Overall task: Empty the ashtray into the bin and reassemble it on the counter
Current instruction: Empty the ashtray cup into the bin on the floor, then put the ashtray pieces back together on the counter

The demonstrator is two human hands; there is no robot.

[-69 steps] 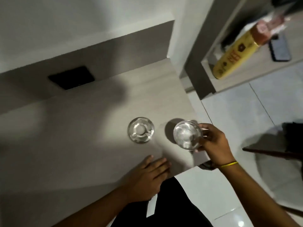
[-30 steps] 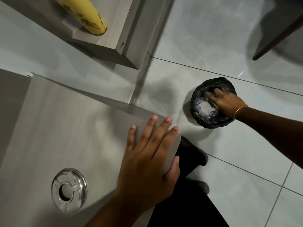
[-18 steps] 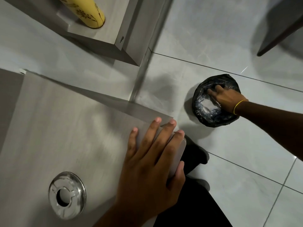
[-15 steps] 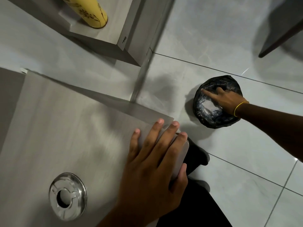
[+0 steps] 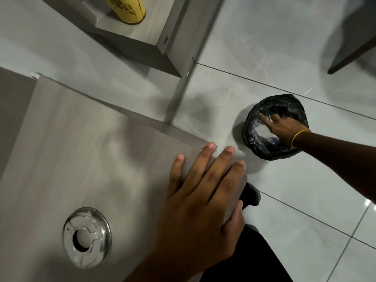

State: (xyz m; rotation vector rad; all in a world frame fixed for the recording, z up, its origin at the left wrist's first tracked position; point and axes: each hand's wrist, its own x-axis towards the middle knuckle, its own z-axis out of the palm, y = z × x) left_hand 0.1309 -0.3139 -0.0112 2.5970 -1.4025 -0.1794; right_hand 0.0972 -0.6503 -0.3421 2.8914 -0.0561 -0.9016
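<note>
The metal ashtray lid (image 5: 87,237), a shiny ring with a hole in its middle, lies flat on the grey counter (image 5: 81,149) at the lower left. My left hand (image 5: 203,196) rests flat on the counter's right corner, fingers spread, thumb hooked over the edge, holding nothing. A small round bin (image 5: 262,107) lined with a black bag stands on the tiled floor to the right. My right hand (image 5: 284,129) reaches into the bin's mouth and holds the pale glass ashtray bowl (image 5: 263,132) there, mostly hidden under the hand.
A yellow can (image 5: 127,9) stands on a low shelf (image 5: 130,37) at the top, beyond the counter. A dark furniture leg (image 5: 356,51) crosses the top right corner. My dark shoe (image 5: 251,197) is on the floor below the counter corner.
I turned from the counter toward the floor. My right hand carried the bowl away from the lid down into the bin and has shifted slightly inside it. My left hand stays on the corner.
</note>
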